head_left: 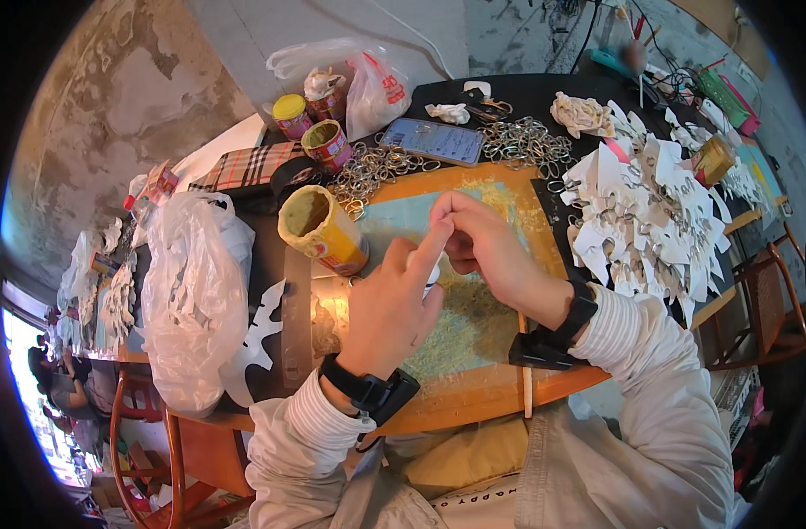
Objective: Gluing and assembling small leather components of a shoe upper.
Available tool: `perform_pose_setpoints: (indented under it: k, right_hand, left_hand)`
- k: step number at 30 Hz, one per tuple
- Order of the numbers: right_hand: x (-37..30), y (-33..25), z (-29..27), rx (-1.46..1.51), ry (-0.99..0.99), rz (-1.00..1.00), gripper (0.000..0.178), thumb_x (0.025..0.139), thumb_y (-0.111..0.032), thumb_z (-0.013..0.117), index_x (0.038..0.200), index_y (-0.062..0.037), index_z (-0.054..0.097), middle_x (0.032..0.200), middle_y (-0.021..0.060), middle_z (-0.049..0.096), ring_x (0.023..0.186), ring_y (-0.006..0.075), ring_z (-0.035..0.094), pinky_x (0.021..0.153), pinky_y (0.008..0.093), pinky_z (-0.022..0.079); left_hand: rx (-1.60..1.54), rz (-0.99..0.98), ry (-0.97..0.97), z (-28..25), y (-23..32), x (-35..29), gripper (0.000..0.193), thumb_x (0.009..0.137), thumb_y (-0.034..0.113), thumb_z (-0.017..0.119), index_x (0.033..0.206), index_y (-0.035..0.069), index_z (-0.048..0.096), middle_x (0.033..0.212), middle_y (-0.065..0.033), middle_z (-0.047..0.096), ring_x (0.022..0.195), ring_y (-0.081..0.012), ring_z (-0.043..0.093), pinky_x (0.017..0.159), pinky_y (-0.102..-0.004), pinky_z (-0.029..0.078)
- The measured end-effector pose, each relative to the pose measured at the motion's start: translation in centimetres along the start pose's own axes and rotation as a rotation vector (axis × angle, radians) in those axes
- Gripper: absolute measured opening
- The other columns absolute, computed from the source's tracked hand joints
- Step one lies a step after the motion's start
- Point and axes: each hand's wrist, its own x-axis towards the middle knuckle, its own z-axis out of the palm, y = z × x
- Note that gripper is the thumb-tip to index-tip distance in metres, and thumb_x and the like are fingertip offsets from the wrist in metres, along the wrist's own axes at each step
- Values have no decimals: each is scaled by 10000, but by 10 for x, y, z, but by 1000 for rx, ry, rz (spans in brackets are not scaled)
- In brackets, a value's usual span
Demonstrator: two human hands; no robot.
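My left hand [398, 304] and my right hand [489, 251] meet above the middle of the table. My right fingers are bent into a pinch, and the left index finger reaches up against them. Whatever lies between the fingertips is hidden. Part of a small white object [433, 273] shows beside my left fingers; its kind is unclear. Under the hands lies a pale blue mat [460, 353] crusted with yellowish residue. Just beyond my left hand stands an open yellow tin [339, 242], its rim coated with a thick yellowish substance.
Metal rings [531, 145] lie heaped around a phone [432, 141]. White cut pieces [645, 220] pile up at right. A filled plastic bag [196, 300] stands at left, beside a white cutout [264, 331]. Farther back are an open tin [326, 145] and a yellow-lidded jar [290, 115].
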Motion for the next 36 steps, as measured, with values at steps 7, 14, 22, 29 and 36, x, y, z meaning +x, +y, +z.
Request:
perform_pose_setpoints:
  k: [7,14,22,29,36]
  right_hand:
    - [-1,9,6,96,90,86,110,922,-159,415,848,-169,496,654,-87,381,549,33,288,497,220,223]
    - [-2,10,5,172,157,120,155,933,-151,378,829,-150,493,663,-70,370,538,56,277,487,243,228]
    - [-1,17,4,140,99,64,142,932,-150,382,858,-146,503,684,-65,398,558,51,307,496,237,256]
    - [-4,15,10,39,133,33,151,941,-148,383,906,-139,529,690,-60,409,566,45,323,492,230,264]
    - [-9,-6,11,-59,-11,-16,186,987,-234,455,1066,-120,579,702,-74,395,577,33,312,490,213,250]
  left_hand:
    - [289,32,-41,0,1,0,685,746,77,650,1370,253,431,888,-96,485,675,-256,613,496,-366,496]
    - [285,58,-55,3,0,-2,681,752,82,646,1375,250,429,891,-91,496,656,-244,613,486,-355,495]
    - [267,47,-29,3,-1,-1,692,736,85,639,1377,233,426,916,-100,521,639,-253,622,482,-366,497]
    - [319,-39,-52,2,2,-1,700,728,75,625,1383,208,418,870,-108,538,644,-260,630,482,-370,490]
    - [99,-19,59,0,-2,-1,746,716,61,658,1402,140,375,918,-119,573,702,-306,647,542,-393,514]
